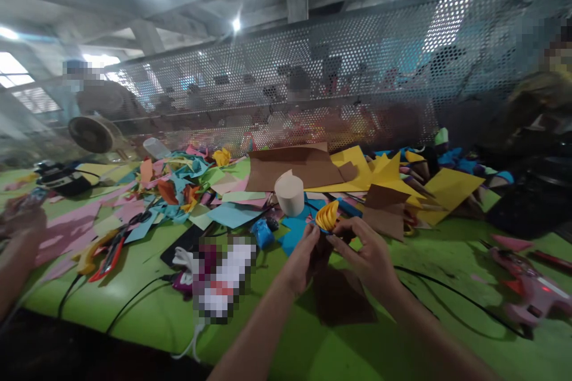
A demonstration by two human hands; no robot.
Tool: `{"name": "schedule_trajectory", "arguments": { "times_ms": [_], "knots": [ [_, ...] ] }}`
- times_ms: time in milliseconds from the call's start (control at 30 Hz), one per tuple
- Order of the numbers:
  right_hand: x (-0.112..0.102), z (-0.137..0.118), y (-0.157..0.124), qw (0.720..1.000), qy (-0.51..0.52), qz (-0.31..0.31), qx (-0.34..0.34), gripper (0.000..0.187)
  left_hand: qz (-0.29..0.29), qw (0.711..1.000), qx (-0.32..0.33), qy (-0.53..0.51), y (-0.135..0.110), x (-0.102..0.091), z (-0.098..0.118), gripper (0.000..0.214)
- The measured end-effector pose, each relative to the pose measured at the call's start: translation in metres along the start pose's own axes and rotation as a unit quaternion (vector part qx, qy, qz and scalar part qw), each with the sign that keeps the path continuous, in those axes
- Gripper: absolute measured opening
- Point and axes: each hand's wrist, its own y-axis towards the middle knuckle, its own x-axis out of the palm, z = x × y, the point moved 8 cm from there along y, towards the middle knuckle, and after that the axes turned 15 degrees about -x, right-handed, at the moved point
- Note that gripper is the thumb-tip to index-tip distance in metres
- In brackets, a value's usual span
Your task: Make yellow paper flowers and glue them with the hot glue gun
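Note:
My left hand [302,259] and my right hand [367,253] meet over the green table [402,309], both pinched on a small folded yellow paper piece [328,215] with a dark brown part below it. A brown paper sheet [342,297] lies on the table just under my hands. A beige paper cylinder [289,193] stands upright just behind them, amid blue paper scraps [292,232].
Coloured paper scraps [179,187] and scissors [111,247] litter the left; brown [299,166] and yellow sheets [447,187] lie behind. A pink glue gun [531,289] rests at right. Another person's hand [20,220] is at far left. A perforated metal screen [357,71] backs the table.

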Motion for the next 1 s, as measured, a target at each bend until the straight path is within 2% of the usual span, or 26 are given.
{"name": "schedule_trajectory", "arguments": {
  "times_ms": [100, 333, 400, 567, 700, 1000],
  "knots": [
    [-0.002, 0.003, -0.001, 1.000, -0.011, 0.014, 0.009, 0.015, -0.006, 1.000, 0.005, 0.020, -0.001, 0.001, -0.001, 0.047],
    [-0.001, 0.004, -0.001, 1.000, 0.010, 0.015, 0.019, 0.015, -0.023, 0.998, 0.019, 0.046, 0.001, 0.000, -0.002, 0.040],
    [-0.002, 0.003, 0.000, 0.999, 0.011, 0.018, 0.026, 0.016, -0.017, 0.999, 0.014, 0.032, 0.002, -0.003, -0.003, 0.042],
    [-0.002, 0.002, 0.001, 1.000, 0.013, 0.008, 0.021, 0.010, -0.017, 0.998, -0.063, -0.003, 0.005, -0.007, -0.013, 0.054],
    [0.000, 0.004, 0.000, 1.000, -0.009, -0.005, 0.008, 0.011, 0.015, 0.999, -0.050, -0.015, 0.003, -0.010, -0.009, 0.056],
    [0.001, 0.009, -0.001, 1.000, 0.000, 0.004, 0.007, 0.008, -0.005, 0.999, -0.043, 0.027, 0.007, -0.007, -0.008, 0.058]
  ]
}}
